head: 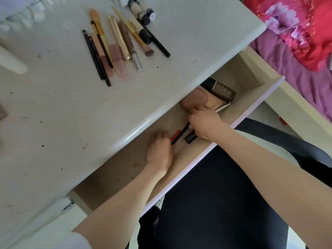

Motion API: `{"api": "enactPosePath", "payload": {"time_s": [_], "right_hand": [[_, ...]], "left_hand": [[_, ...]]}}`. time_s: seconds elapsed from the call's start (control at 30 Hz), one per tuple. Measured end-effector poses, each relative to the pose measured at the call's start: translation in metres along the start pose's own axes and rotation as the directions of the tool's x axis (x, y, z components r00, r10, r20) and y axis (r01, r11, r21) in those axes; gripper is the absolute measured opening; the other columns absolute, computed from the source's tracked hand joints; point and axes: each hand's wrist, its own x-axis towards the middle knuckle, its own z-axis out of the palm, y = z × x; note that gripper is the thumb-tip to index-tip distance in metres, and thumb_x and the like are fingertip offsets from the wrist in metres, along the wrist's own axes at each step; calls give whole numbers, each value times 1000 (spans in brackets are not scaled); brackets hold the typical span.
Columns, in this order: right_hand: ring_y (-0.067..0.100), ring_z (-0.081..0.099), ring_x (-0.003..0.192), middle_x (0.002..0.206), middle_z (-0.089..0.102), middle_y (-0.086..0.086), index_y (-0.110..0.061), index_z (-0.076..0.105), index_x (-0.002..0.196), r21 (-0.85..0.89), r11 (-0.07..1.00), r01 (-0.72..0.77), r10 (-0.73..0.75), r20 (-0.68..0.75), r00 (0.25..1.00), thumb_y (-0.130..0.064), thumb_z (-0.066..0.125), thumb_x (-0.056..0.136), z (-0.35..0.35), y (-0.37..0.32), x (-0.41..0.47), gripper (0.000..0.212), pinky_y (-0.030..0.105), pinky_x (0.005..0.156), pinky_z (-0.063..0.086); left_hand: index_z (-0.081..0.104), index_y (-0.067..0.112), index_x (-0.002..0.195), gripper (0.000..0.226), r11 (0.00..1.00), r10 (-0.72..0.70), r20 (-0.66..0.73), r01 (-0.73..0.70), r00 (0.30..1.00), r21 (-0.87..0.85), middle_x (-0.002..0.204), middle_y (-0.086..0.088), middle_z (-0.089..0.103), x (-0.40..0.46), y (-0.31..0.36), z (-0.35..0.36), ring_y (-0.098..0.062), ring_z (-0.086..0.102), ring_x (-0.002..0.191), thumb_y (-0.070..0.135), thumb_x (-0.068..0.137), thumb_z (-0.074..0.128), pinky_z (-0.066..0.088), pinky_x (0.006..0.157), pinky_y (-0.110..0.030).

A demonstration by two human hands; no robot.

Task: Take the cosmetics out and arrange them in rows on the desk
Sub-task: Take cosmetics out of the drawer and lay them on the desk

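Black slim pencil (181, 133) | right hand (204, 124) pinches it | left hand (159, 151) curled, grip unclear

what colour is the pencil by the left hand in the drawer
Orange-red pencil, beside a black one; head view shows it best.

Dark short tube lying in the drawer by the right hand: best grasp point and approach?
Pinch the dark tube across its short width at mid-body, coming from above. It lies flat on the drawer floor, and the right hand covers its far end, so the near end and the long sides are the likely free faces.
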Motion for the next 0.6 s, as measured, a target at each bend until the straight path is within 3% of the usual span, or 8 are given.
{"api": "enactPosePath", "payload": {"time_s": [0.1,0.27,0.33,0.4,0.5,0.6], "right_hand": [[25,39,120,117,57,2,-10,57,116,-51,998,20,-20,18,1000,-11,47,91,4,2,2,27,35,94,34],[24,39,120,118,59,1,-13,61,114,-69,995,71,-64,106,992,-12,49,89,5,3,2,27,39,103,27],[24,39,122,121,55,3,-13,59,116,-1,997,72,-71,161,984,-15,49,89,5,3,5,29,40,104,28],[24,41,119,123,51,6,-11,58,116,136,990,39,-70,232,970,-19,51,89,4,2,7,29,37,93,36],[22,44,95,103,51,5,-8,60,107,253,967,13,-104,348,932,-32,58,88,-1,-4,10,31,30,72,37],[22,43,87,86,49,1,-11,57,87,272,962,5,-131,447,885,-40,61,86,-6,-12,13,30,29,70,39]], "left_hand": [[50,5,105,18,991,-1,-28,4,1000,136,109,-12,51,-1,-9,-2,-30,53,95,17,91,49,39,68,-34],[48,3,105,35,967,41,86,-61,995,247,105,-12,51,-6,-20,-11,-28,55,93,35,90,53,46,71,-36],[48,3,104,30,976,58,117,-81,991,203,102,-12,53,-9,-23,-15,-29,56,91,30,92,49,45,70,-35],[46,5,103,19,989,66,139,-83,988,119,94,-12,56,-11,-30,-18,-30,58,86,21,93,45,46,67,-36],[44,11,111,20,999,37,223,-33,974,-20,90,-7,60,-19,-45,-20,-25,60,81,18,93,42,51,71,-38],[45,13,120,29,988,-3,289,48,957,-148,104,-7,63,-28,-57,-16,-23,61,91,22,93,43,51,81,-37]]}}
